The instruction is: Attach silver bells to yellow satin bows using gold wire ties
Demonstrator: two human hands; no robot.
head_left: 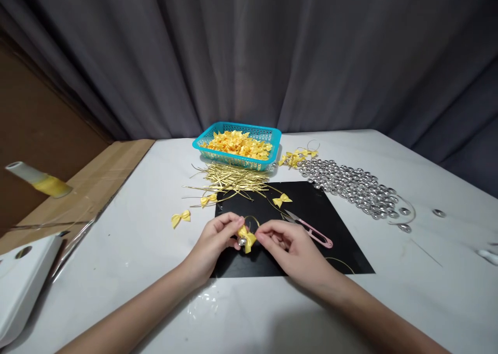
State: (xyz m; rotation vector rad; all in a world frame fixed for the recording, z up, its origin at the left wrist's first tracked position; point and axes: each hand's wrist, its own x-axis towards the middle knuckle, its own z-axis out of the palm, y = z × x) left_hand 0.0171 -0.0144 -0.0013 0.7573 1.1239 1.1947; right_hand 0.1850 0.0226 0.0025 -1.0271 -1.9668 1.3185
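Note:
Over the black mat, my left hand is closed in a pinch on a yellow ribbon bow. A shiny silver bead sits against the bow's left side. From the top of the bow a thin gold wire arches over to my right hand. That hand is closed, its thumb and forefinger pinched at the wire's end, right beside the bow's edge. Pink-handled thread snips lie on the mat just behind my right hand, blades pointing up and left.
A blue basket of yellow bows stands at the back. Gold wire strips lie before it, with loose bows nearby. Silver beads spread to the right. Cardboard, a tape roll and a white box are left.

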